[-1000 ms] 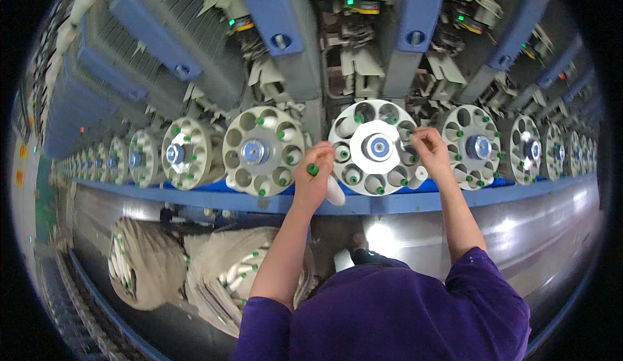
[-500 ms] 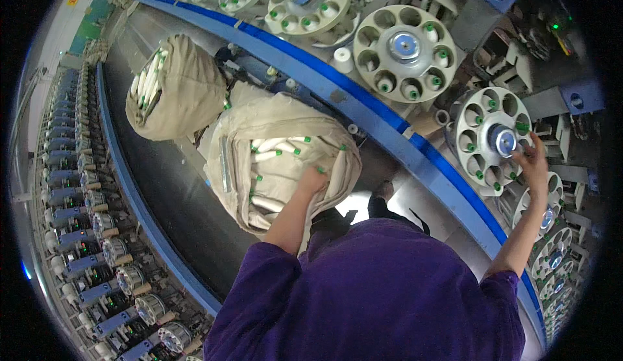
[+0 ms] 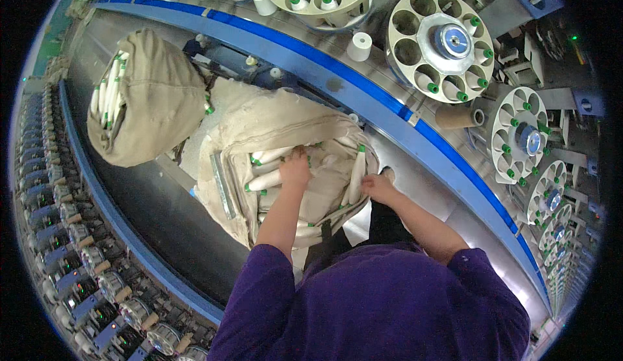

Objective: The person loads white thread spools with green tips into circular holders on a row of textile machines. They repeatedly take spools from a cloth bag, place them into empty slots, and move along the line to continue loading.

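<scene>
In front of me, a large beige cloth sack (image 3: 279,117) gapes open with white yarn bobbins (image 3: 265,181) inside, each with a green tip. My left hand (image 3: 296,168) is down in it, fingers curled over bobbins at the far side; the hand partly covers what it grips. At the sack's right rim is my right hand (image 3: 380,187), its fingers a little apart. They reach toward an upright bobbin (image 3: 356,173), with contact hard to make out. To the right, a round bobbin magazine (image 3: 517,135) carries green-tipped bobbins in its pockets.
A second beige sack (image 3: 159,95) of bobbins stands farther off at left. A blue rail (image 3: 363,88) curves along the machine on my right, with another magazine (image 3: 441,43), a white cone (image 3: 359,47) and a brown tube (image 3: 459,117) beyond it. Machine rows (image 3: 78,257) line the far left.
My right hand has left the magazine on the right and come down to the sack's right rim. My left hand has shifted left and farther inside the sack. The view has turned slightly.
</scene>
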Action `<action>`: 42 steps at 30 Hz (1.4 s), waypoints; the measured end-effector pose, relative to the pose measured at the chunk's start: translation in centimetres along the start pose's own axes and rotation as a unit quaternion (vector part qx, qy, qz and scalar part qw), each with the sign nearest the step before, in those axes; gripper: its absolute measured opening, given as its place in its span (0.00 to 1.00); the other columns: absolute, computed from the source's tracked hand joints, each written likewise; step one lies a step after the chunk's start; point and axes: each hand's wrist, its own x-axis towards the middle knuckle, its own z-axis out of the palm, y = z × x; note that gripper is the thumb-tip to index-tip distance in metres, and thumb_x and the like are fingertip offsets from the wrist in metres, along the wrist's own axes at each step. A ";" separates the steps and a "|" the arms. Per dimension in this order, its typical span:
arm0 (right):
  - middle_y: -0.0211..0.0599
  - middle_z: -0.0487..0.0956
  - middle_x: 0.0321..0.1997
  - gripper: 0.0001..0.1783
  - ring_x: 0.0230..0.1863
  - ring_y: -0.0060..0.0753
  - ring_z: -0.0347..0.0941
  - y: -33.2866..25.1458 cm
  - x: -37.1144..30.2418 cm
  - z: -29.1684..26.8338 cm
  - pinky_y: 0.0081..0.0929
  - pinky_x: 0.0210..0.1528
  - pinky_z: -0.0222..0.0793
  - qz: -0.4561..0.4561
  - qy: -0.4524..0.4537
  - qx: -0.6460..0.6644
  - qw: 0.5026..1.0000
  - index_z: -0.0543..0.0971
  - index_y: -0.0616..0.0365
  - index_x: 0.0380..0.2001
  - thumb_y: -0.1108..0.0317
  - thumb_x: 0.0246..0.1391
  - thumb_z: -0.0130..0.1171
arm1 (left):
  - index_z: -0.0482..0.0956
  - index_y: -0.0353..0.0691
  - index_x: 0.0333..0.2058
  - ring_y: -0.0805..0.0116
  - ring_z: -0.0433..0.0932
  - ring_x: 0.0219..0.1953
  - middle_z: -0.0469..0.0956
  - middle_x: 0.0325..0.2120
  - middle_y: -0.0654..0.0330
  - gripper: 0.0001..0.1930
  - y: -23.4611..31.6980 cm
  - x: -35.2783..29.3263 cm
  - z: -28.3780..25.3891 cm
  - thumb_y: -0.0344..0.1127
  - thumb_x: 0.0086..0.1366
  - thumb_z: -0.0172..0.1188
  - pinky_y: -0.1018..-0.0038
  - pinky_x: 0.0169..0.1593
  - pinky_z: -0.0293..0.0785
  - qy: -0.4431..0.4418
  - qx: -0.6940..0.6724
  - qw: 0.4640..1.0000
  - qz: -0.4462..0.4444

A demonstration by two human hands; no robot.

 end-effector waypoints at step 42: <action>0.34 0.73 0.43 0.25 0.48 0.27 0.68 -18.8 -5.2 -22.0 0.24 0.48 0.66 -0.463 0.310 0.258 0.789 0.73 0.55 0.48 0.67 0.44 0.66 | 0.70 0.38 0.34 0.57 0.64 0.53 0.59 0.57 0.53 0.13 3.7 8.3 -30.7 0.42 0.67 0.44 0.59 0.56 0.63 0.062 -0.876 0.398 0.267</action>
